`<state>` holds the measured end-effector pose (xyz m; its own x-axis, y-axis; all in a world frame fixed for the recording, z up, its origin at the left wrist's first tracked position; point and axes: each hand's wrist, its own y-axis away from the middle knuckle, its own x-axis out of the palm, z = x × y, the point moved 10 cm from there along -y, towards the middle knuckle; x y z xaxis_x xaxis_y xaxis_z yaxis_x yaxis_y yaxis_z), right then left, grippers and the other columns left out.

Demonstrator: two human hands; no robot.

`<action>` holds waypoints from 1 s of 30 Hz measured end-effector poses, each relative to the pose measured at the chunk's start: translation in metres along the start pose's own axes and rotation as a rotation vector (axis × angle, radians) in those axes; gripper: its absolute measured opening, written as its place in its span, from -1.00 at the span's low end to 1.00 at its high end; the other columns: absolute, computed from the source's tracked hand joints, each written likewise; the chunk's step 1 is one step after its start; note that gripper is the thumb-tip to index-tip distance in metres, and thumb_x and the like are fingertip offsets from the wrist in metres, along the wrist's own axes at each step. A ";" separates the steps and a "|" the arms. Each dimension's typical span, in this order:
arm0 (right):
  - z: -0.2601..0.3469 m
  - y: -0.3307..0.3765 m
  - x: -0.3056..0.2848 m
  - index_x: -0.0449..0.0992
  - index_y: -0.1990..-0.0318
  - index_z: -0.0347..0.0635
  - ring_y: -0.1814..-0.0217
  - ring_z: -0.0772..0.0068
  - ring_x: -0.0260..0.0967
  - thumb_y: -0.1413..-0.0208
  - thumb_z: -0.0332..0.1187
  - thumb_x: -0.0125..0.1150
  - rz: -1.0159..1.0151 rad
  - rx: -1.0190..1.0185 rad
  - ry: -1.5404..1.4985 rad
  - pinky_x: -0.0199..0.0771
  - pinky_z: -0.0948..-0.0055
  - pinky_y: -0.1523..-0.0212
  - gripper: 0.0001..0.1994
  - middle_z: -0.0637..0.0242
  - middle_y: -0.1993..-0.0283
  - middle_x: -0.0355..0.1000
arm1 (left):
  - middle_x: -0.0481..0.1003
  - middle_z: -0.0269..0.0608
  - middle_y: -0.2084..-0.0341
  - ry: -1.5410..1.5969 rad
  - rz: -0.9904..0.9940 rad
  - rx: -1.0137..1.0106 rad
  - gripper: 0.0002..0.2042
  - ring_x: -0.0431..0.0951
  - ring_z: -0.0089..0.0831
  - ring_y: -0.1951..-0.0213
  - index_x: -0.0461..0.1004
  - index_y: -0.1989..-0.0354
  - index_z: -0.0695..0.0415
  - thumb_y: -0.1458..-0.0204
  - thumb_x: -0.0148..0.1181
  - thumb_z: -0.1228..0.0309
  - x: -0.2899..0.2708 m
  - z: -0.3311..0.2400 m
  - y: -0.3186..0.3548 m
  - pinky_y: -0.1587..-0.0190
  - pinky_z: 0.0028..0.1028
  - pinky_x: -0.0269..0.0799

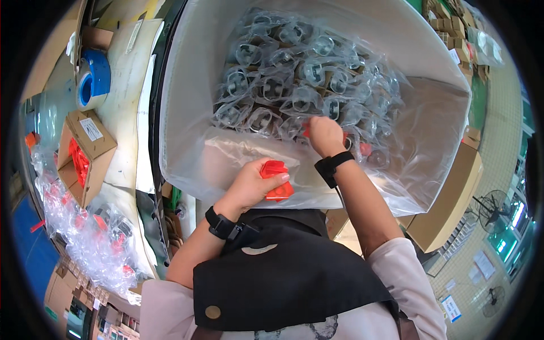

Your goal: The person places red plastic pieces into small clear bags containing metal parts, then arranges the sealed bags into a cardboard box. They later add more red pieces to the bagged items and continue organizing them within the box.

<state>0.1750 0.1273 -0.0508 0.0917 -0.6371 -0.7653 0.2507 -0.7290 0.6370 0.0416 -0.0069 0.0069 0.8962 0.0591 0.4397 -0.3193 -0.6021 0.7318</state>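
Note:
My left hand (254, 186) is closed around a small bunch of folded red pieces (276, 180), perhaps thin plastic; their exact kind cannot be made out. At the near side of the bagged rows, my right hand (327, 136) reaches down with its fingers closed. A bit of red shows beside its fingertips, which are partly hidden. Rows of round, ring-topped items in clear plastic bags (300, 99) fill the big carton (195, 102), which has a clear plastic liner. Another red piece (366, 149) lies among the bags, to the right of my right hand.
On the left bench stand a blue tape dispenser (94, 78) and a small open cardboard box (90, 133) with red pieces inside. Nearer lies a heap of clear plastic bags (96, 243) with red bits. Floor fans (492, 208) stand to the right.

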 end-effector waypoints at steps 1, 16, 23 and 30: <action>0.013 -0.001 0.001 0.57 0.28 -0.21 0.16 0.04 0.54 -0.10 -0.38 0.04 0.025 -0.054 0.043 0.56 0.19 0.18 -0.82 0.01 0.23 0.54 | 0.52 -0.28 0.32 0.000 0.011 0.001 -0.73 0.54 -0.56 0.29 0.46 0.15 0.25 -0.02 0.32 0.41 0.001 -0.001 -0.001 0.21 -0.53 0.50; 0.069 0.094 -0.034 0.36 0.04 -0.25 0.49 0.68 0.40 -0.07 -0.22 0.34 0.285 -0.183 -1.081 0.35 0.63 0.58 -0.59 0.41 0.36 0.42 | 0.52 -0.23 0.31 0.310 -0.065 0.032 -0.71 0.54 -0.56 0.32 0.40 0.05 0.23 -0.18 0.13 0.28 -0.017 -0.006 -0.004 0.34 -0.59 0.48; 0.073 0.100 -0.029 0.51 0.21 -0.35 0.46 0.63 0.38 -0.05 -0.42 0.32 0.087 0.009 -1.487 0.37 0.61 0.49 -0.79 0.32 0.42 0.44 | 0.45 -0.15 0.11 0.545 0.117 -0.026 -0.67 0.54 -0.38 0.15 0.32 -0.07 0.16 -0.24 0.01 0.24 -0.004 -0.011 0.000 0.20 -0.37 0.55; 0.071 0.104 -0.081 0.61 0.28 -0.24 0.33 0.44 0.41 -0.01 -0.46 0.30 -0.406 -0.153 -0.940 0.41 0.50 0.32 -0.88 0.25 0.38 0.48 | 0.49 -0.22 0.17 0.529 -0.121 0.088 -0.70 0.56 -0.37 0.20 0.34 -0.04 0.14 -0.22 0.05 0.26 -0.034 -0.002 0.004 0.26 -0.35 0.59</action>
<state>0.1252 0.0857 0.0843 -0.8000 -0.3369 -0.4965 0.2210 -0.9348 0.2781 0.0089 -0.0102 -0.0041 0.6405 0.5107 0.5736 -0.1767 -0.6288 0.7572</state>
